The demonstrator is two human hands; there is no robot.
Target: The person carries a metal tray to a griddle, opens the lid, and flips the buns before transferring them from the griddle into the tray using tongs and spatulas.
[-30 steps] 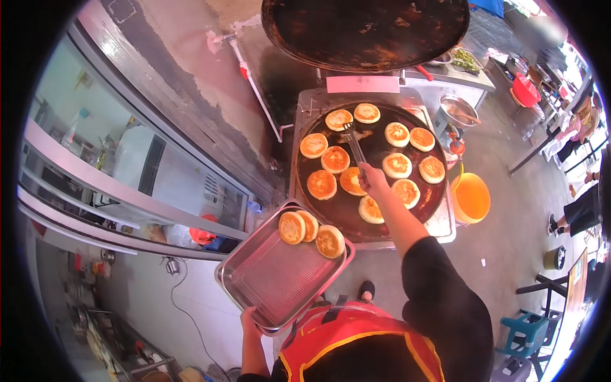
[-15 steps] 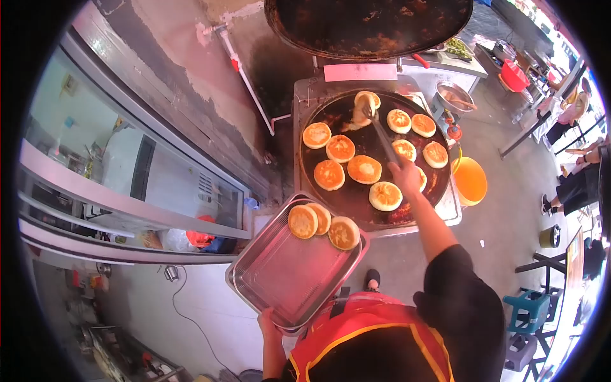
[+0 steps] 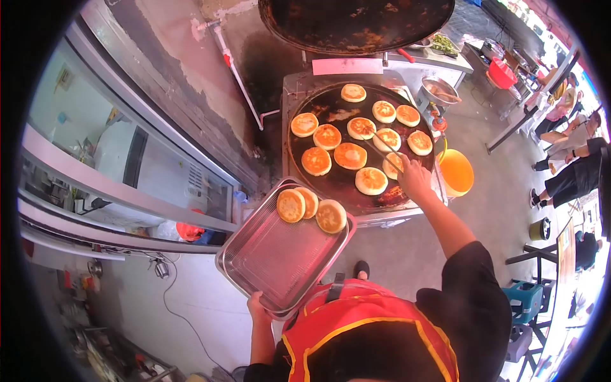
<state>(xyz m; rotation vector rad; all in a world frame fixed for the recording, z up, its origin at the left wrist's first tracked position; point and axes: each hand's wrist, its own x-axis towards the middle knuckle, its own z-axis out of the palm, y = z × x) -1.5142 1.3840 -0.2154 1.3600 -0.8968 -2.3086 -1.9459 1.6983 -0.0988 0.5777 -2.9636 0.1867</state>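
Observation:
My right hand (image 3: pixel 415 179) is closed around the handle end of metal tongs (image 3: pixel 386 144). Their tips reach a browned round flatbread (image 3: pixel 358 127) near the middle of the black griddle (image 3: pixel 331 191); whether they pinch it I cannot tell. Several more flatbreads lie around it, one of them (image 3: pixel 354 93) alone at the far side. My left hand (image 3: pixel 256 307) grips the near left edge of a metal tray (image 3: pixel 264 267), tilted in front of the griddle. Three flatbreads (image 3: pixel 331 216) rest at the tray's far end.
A raised dark lid (image 3: pixel 356 25) hangs behind the griddle. An orange bucket (image 3: pixel 456 173) and a metal bowl (image 3: pixel 439 91) stand to its right. Sliding glass windows (image 3: pixel 153 184) run along the left. Stools (image 3: pixel 523 302) and several people are at the right.
The tongs have come back toward me from the griddle's far side. Two flatbreads that overlapped there now lie apart, one nearer the middle. My left hand still holds the tray.

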